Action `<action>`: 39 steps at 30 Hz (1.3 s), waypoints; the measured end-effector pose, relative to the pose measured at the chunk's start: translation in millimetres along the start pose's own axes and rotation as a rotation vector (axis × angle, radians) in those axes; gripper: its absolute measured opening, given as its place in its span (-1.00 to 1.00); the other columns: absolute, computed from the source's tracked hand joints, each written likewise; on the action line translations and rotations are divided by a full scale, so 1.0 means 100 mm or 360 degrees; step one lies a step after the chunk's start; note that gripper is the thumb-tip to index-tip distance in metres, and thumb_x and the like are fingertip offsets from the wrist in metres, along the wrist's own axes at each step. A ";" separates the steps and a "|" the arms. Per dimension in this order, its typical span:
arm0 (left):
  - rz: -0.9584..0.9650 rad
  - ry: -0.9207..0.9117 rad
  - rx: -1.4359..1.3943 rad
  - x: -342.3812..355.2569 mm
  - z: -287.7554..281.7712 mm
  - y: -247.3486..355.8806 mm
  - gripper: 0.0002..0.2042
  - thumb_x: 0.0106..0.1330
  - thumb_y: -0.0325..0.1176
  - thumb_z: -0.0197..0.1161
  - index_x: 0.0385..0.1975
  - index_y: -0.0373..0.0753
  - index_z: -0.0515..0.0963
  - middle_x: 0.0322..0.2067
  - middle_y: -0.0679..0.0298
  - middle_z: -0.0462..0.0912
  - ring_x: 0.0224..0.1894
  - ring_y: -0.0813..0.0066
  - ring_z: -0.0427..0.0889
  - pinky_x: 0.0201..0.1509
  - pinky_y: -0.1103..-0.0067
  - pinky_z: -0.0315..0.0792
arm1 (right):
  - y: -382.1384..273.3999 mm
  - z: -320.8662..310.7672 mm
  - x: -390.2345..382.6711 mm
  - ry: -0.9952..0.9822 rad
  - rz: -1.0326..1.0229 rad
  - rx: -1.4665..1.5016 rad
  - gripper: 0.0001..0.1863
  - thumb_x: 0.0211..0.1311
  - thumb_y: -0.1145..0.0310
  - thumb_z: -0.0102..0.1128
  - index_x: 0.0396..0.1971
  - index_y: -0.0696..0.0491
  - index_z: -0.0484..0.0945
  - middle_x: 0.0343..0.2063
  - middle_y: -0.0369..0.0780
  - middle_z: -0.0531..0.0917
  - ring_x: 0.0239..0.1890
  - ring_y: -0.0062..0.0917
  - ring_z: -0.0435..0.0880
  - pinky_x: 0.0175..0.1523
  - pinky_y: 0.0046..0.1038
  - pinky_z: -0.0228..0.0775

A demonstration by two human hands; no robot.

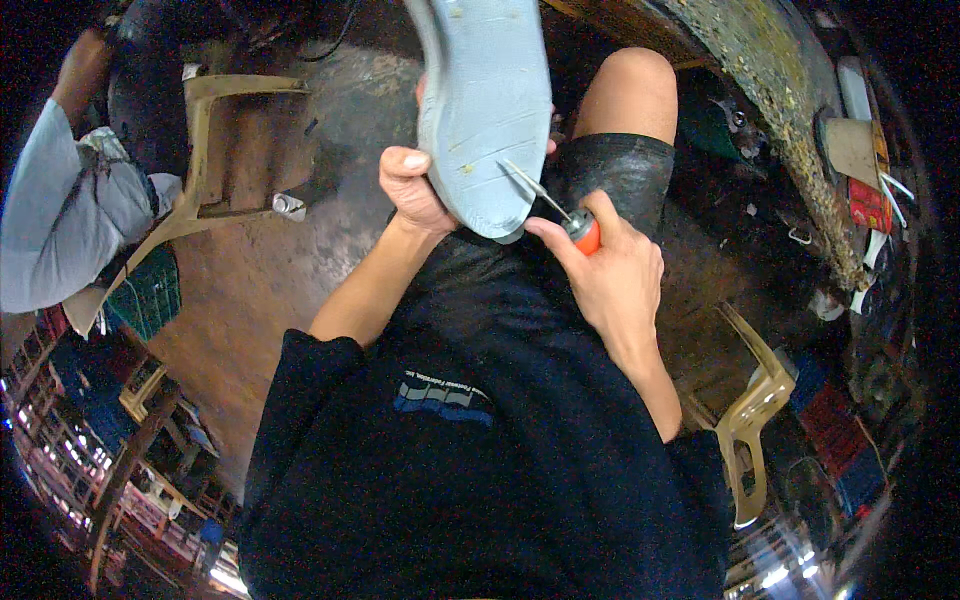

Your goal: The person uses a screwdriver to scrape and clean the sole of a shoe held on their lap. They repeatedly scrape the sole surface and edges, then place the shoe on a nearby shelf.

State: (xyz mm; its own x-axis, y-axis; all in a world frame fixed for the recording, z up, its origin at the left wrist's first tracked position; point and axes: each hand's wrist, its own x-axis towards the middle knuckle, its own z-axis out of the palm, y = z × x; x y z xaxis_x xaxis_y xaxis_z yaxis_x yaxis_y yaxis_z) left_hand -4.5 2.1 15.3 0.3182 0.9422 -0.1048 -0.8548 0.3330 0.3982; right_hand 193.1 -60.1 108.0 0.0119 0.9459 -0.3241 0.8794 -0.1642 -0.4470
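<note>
We see a pale grey foot-shaped block [490,110] held up above the dark lap [470,275], its upper end running out past the top of the view; its broad face is turned towards us, smooth and matt for the most part; the left side curves in a long waist, with a shaded wall beside the face, and the lower end narrows to a rounded tip; near that tip we find thin scored lines running across the surface, and a few yellowish specks sit towards the lower left and near the top; along the lowest edge it looks rough, with a thin lip showing under it; the left hand [418,195] is clamped on the block's left side, thumb at the edge; the right hand [625,265] is closed round the orange-and-grey handle [585,236] of a thin metal tool [535,185], whose shaft slants up and leftwards over the lower face; we cannot tell whether its point presses into the surface.
</note>
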 end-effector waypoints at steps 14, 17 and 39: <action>0.0105 -0.0319 -0.0429 0.08 -0.08 -0.09 0.17 0.35 0.59 0.04 0.74 -0.23 0.01 0.61 -0.26 0.25 0.61 -0.31 0.34 0.64 -0.24 0.28 | 0.08 0.10 0.03 -0.0024 0.0166 -0.0016 -0.24 0.35 -0.48 0.33 -0.17 0.06 0.63 -0.47 0.14 0.78 -0.35 0.21 0.81 -0.27 0.16 0.64; 0.0029 -0.0270 -0.0564 0.08 -0.08 -0.07 0.20 0.35 0.70 -0.07 0.75 -0.18 -0.01 0.62 -0.27 0.23 0.62 -0.31 0.32 0.63 -0.27 0.28 | 0.09 0.09 0.04 0.0006 0.0179 0.0037 -0.25 0.35 -0.46 0.35 -0.19 0.07 0.63 -0.48 0.11 0.77 -0.35 0.20 0.81 -0.27 0.11 0.62; 0.0002 -0.0114 -0.0003 0.08 -0.07 -0.04 0.14 0.27 0.35 0.31 0.74 -0.18 0.02 0.67 -0.02 0.19 0.64 -0.36 0.25 0.66 -0.31 0.20 | 0.13 0.12 0.10 -0.0120 0.0004 0.0047 -0.26 0.35 -0.45 0.36 -0.23 0.08 0.61 -0.48 0.10 0.77 -0.36 0.14 0.82 -0.27 0.08 0.64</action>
State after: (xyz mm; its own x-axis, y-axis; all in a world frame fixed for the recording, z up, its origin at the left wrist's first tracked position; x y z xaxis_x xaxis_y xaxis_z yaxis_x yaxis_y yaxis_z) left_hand -1.7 8.2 6.2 0.3457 0.9375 -0.0388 -0.8558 0.3320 0.3966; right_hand 199.0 -55.7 88.7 -0.0225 0.9220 -0.3866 0.8649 -0.1760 -0.4701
